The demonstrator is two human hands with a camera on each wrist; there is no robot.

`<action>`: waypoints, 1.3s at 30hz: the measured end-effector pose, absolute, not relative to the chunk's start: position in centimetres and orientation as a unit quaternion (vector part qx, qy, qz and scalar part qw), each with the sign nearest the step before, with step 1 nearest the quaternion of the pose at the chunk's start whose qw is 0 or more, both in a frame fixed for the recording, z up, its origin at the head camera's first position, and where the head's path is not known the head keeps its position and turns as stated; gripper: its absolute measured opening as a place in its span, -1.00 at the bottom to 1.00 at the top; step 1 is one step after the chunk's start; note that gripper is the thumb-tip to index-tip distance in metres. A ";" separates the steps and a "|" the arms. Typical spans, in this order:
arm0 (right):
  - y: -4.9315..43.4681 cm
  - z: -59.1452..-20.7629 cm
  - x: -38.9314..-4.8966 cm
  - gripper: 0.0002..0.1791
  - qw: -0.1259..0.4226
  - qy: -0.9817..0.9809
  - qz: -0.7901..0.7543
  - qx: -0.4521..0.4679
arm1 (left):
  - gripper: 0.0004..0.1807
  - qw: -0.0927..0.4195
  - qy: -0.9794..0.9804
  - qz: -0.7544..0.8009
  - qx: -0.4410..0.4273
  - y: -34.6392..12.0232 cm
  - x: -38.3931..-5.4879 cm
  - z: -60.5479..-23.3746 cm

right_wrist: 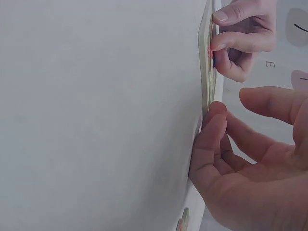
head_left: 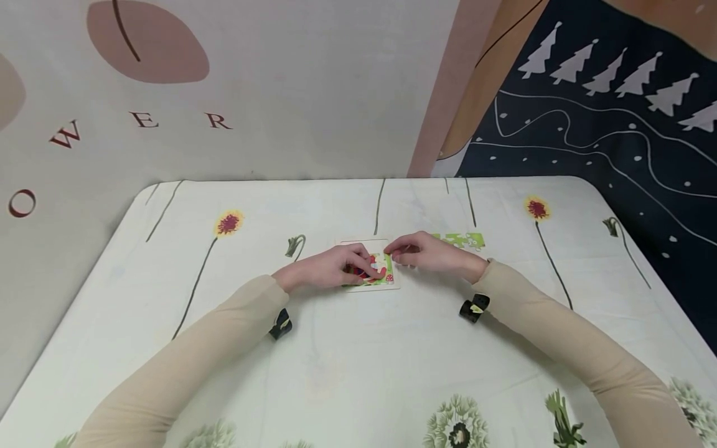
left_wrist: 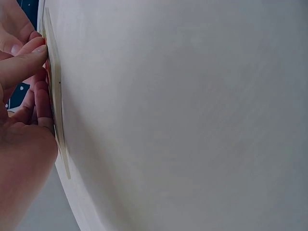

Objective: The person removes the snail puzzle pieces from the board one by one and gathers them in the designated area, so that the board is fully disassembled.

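Note:
A small picture puzzle board point(head_left: 396, 284) with a pale frame lies on the table under both hands, its picture green, red and white. My left hand point(head_left: 344, 264) reaches over it from the left, thumb and forefinger spread and touching the picture. The middle of the picture is partly hidden beneath it. At the board's upper right corner, the bent fingers of my right hand point(head_left: 428, 252) touch the rim. From the right wrist view, one digit of the right hand point(right_wrist: 240, 168) stands raised away while the other fingertips meet the edge of the board point(right_wrist: 204, 72).
Green puzzle pieces point(head_left: 462, 240) lie joined behind the right hand, partly covered by it. A white cloth point(head_left: 347, 348) printed with flowers covers the table. A pale wall hanging point(head_left: 313, 93) and a dark one with white trees point(head_left: 560, 112) close off the back.

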State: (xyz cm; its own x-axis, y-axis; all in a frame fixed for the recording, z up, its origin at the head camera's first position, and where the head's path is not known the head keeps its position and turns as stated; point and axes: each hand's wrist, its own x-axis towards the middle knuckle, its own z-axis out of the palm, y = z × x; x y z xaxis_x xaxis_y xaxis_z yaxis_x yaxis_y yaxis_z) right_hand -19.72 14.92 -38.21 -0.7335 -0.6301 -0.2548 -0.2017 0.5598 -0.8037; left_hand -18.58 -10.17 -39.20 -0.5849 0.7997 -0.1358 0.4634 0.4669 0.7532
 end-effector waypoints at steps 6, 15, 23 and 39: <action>14.8 -38.3 -19.8 -0.63 0.271 0.841 -0.404 -0.237 | -0.71 0.243 0.821 0.344 0.385 -10.2 -18.6 -39.2; 14.4 -38.2 -19.7 -0.64 0.267 0.847 -0.410 -0.209 | -0.71 0.243 0.823 0.339 0.386 -10.2 -18.6 -39.1; 14.4 -38.4 -19.8 -0.66 0.255 0.848 -0.407 -0.223 | -0.70 0.242 0.821 0.339 0.390 -10.2 -18.7 -39.2; 14.1 -38.3 -19.7 -0.71 0.244 0.852 -0.405 -0.223 | -0.69 0.241 0.826 0.325 0.392 -10.2 -18.7 -39.0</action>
